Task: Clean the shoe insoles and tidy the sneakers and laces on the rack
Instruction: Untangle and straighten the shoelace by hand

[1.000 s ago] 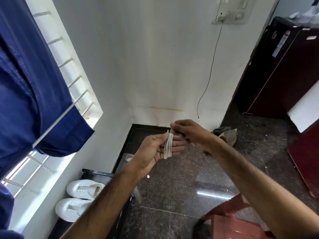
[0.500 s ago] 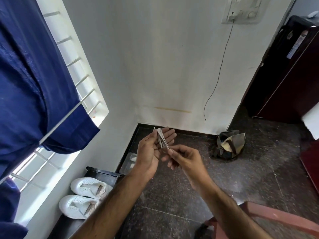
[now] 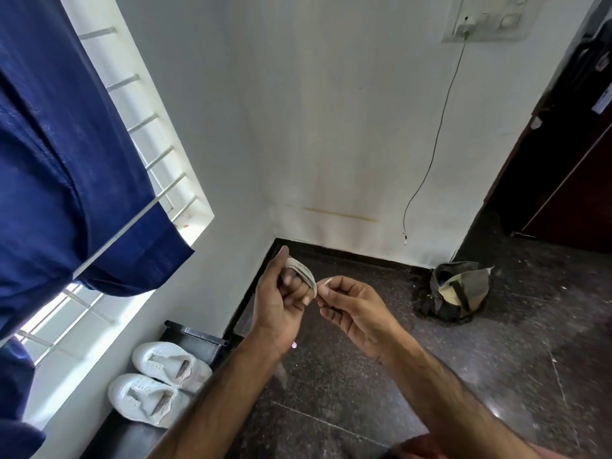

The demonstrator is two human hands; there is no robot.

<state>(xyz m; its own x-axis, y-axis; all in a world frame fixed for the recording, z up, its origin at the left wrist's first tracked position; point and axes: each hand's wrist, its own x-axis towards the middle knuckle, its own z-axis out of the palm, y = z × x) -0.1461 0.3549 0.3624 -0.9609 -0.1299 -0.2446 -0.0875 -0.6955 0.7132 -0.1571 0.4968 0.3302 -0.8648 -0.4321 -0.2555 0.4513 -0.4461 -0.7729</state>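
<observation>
Left hand: left hand point(image 3: 278, 303) holds the lace point(image 3: 303, 271), which is coiled in loops round its curled fingers, thumb up beside the coil.
Right hand: right hand point(image 3: 351, 306) pinches the lace's free end between thumb and forefinger, touching the coil's lower edge.
Hands, relation: close together at mid-height, over the dark floor point(image 3: 430, 376).
Lace, location: wholly in the hands, off the rack; no length hangs loose.
Lace, handling: judged light, soft and limp; holds no shape unaided. Loops will likely spring apart if finger tension drops.
Grip point: take the stiff tip for threading or tucking; keep the coil supported by the fingers inside the loops.
Step in hand: probably winding and securing the tail round the bundle.
Sneakers: two white sneakers point(image 3: 159, 382) lie side by side on the black rack point(image 3: 195, 336), under the window, laces out, brown insoles showing in the openings.
Surroundings: blue curtain point(image 3: 66, 144) at left; bag point(image 3: 458, 291) on the floor by the wall; cable point(image 3: 433, 144) hanging from a wall socket.
</observation>
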